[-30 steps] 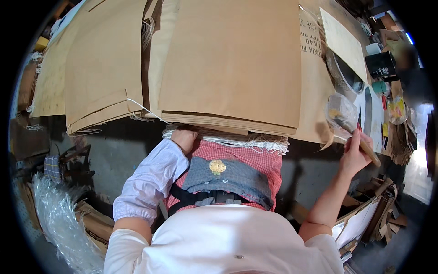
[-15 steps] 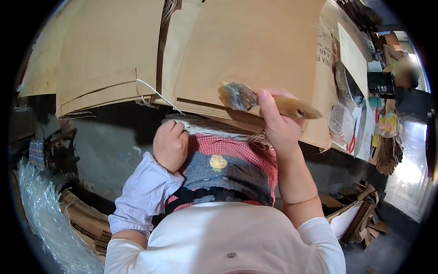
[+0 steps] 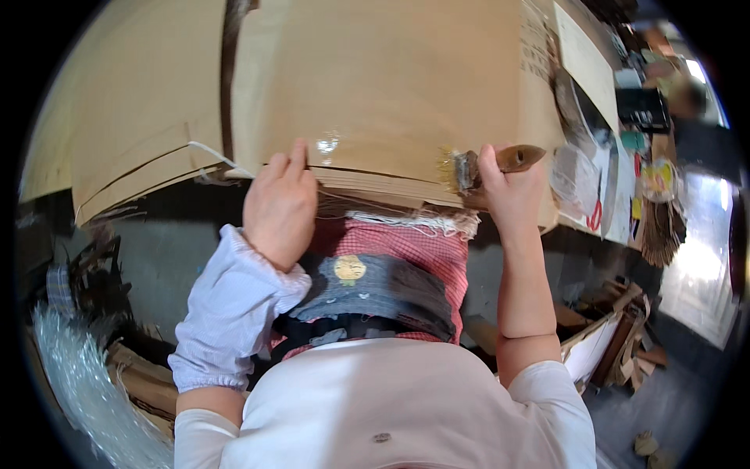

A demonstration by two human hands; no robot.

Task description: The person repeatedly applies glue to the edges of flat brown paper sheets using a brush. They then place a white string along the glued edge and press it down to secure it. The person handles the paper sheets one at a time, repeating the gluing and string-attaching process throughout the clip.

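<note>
At near edge of cardboard stack, left hand pressed flat, fingers together; right hand fisted round brush, bristles on glue-wet edge; sheets likely stiff, light; brush best gripped mid-handle

Brush: wooden handle, pale bristles, lying sideways along near edge of cardboard stack, gripped. Cardboard stack: flat brown sheets, wet glossy patch near front edge.
</note>
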